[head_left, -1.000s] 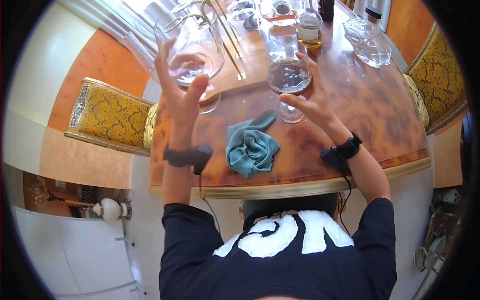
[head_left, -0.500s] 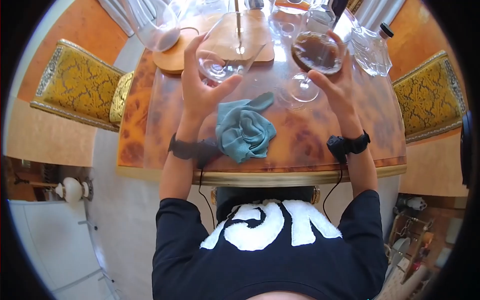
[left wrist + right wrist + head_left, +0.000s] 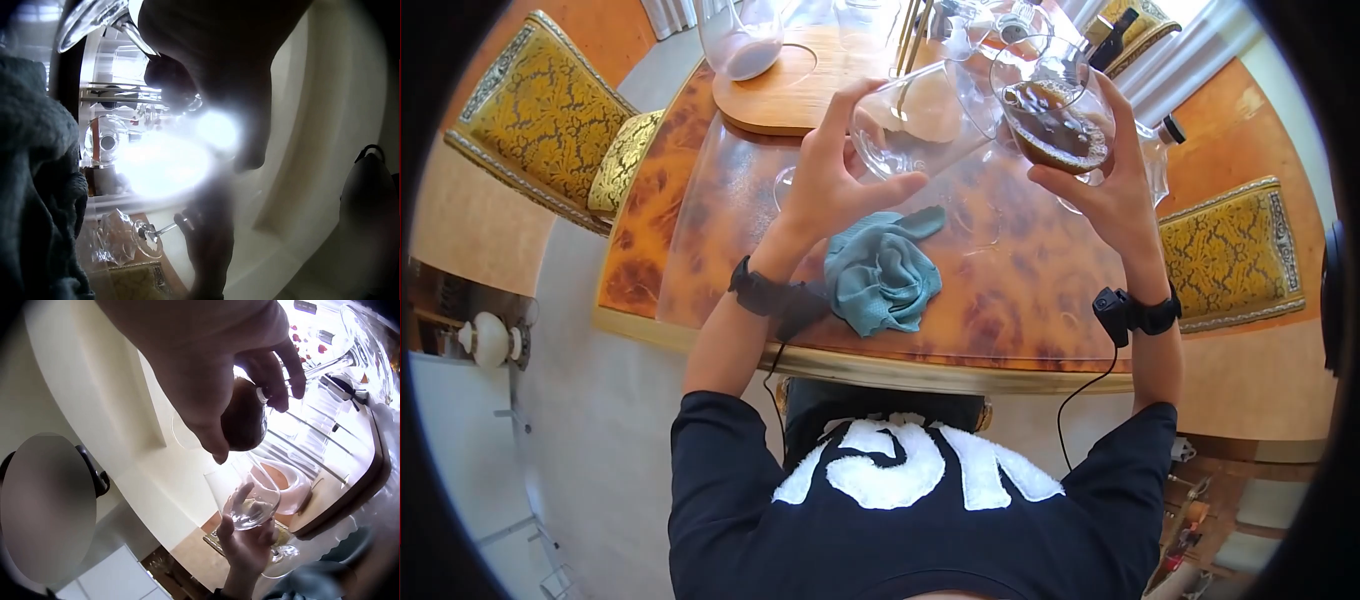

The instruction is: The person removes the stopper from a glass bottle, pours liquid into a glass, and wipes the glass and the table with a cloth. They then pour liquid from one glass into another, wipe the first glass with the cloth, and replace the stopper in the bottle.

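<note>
My left hand (image 3: 825, 190) grips the bowl of a clear stemmed glass (image 3: 915, 125), tilted so its mouth points to the right. My right hand (image 3: 1128, 195) holds another stemmed glass (image 3: 1055, 125) by the bowl, with dark brown liquid in it, leaning toward the left one. Their rims overlap in the head view, over the table. In the right wrist view, the left-hand glass (image 3: 240, 500) shows below the dark liquid in the right-hand glass (image 3: 245, 422). Near the left forearm lies a crumpled teal cloth (image 3: 880, 280).
A wooden board (image 3: 765, 112) at the back left carries a wide glass vessel (image 3: 750, 50) with some liquid. Thin metallic rods rise beyond the hands. A dark bottle (image 3: 1112, 38) stands at the back right. Behind the right hand is a black-capped glass decanter (image 3: 1157, 172). Patterned chairs (image 3: 1235, 250) flank the glossy table.
Both glasses have come together from apart. The right-hand glass has tilted left, its brown liquid shifting toward the rim, and the left-hand glass now leans right. The head view has turned.
</note>
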Motion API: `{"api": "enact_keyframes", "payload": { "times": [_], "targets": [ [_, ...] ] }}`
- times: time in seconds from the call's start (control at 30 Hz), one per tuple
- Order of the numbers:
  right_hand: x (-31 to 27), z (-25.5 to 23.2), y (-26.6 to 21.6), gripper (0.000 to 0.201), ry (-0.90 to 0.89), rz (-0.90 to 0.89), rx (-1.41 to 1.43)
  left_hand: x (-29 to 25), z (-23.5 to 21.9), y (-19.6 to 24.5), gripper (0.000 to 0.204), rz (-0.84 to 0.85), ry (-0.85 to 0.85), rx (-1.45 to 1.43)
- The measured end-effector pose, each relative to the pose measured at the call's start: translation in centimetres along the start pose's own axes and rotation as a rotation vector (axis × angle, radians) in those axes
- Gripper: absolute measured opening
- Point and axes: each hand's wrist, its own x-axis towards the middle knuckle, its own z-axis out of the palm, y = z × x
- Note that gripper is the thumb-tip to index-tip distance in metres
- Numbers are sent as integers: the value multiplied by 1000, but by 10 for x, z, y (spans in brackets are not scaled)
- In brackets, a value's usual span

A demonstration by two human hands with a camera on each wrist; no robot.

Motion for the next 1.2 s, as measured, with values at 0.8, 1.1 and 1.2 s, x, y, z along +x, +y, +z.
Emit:
{"api": "enact_keyframes", "payload": {
  "times": [0.8, 1.1, 1.2],
  "targets": [
    [60, -35, -49, 92, -233, -331, -703, -3, 7, -3, 87, 47, -3, -69],
    [75, -31, -70, 89, -246, -434, -829, -5, 13, -7, 86, -2, -14, -193],
    [80, -30, -87, 93, -224, -611, -968, -4, 16, -6, 85, 43, -8, -291]
  ]
}}
